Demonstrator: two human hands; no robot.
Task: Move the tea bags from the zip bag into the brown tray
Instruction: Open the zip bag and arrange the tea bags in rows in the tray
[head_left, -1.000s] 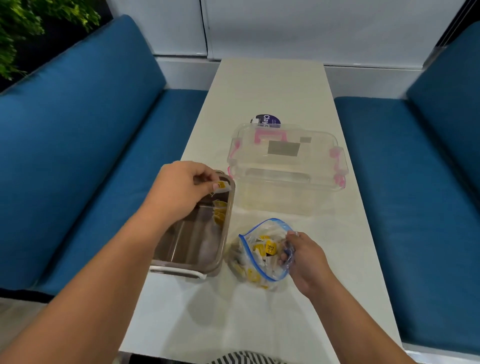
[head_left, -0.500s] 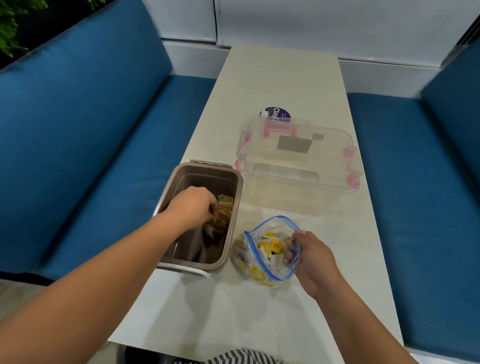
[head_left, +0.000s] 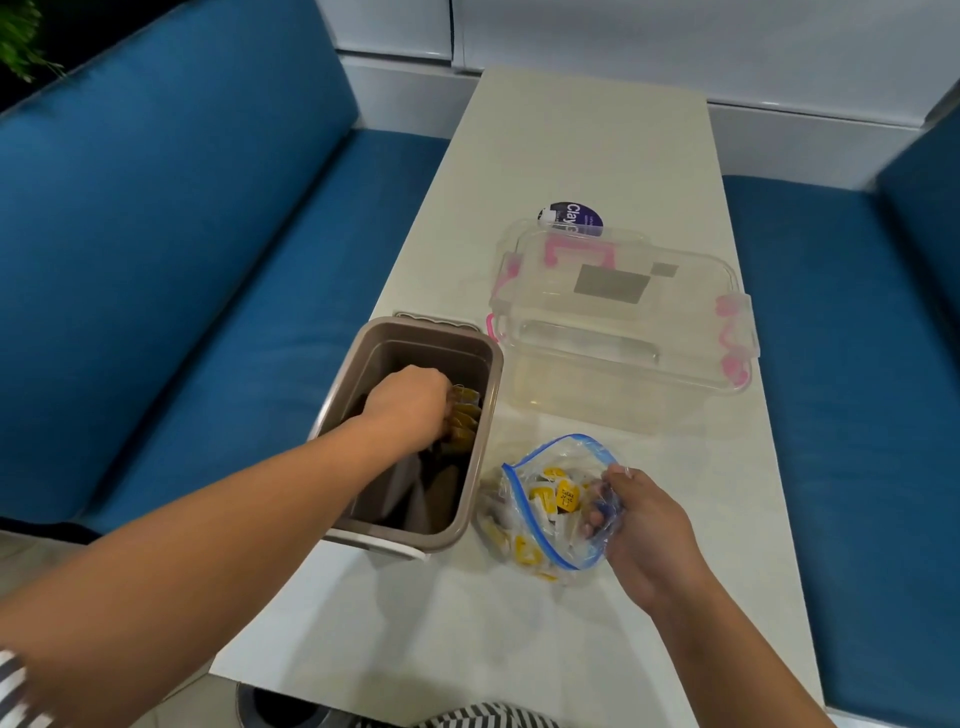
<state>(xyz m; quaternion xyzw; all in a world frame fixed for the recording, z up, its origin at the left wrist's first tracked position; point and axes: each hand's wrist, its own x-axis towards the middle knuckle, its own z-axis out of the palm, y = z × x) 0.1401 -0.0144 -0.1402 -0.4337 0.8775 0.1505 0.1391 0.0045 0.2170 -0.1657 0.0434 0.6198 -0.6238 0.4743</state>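
Our left hand is down inside the brown tray, knuckles up, with its fingers curled against a short row of sachets standing on edge along the tray's right wall. The fingertips are hidden behind the hand, so we cannot tell whether they grip a sachet or only touch the row. The rest of the tray floor looks dark and bare. Just to the right of the tray, near its front corner, sits the zip bag, its blue-edged mouth open. Our right hand pinches the bag's right rim between thumb and fingers and holds the mouth wide. Inside it lie many tea bags, white with yellow tags, heaped loosely. Behind the zip bag, right of the tray's far end, stands a clear lidded box with pink clasps; we see nothing in it. All of this rests on the pale table.
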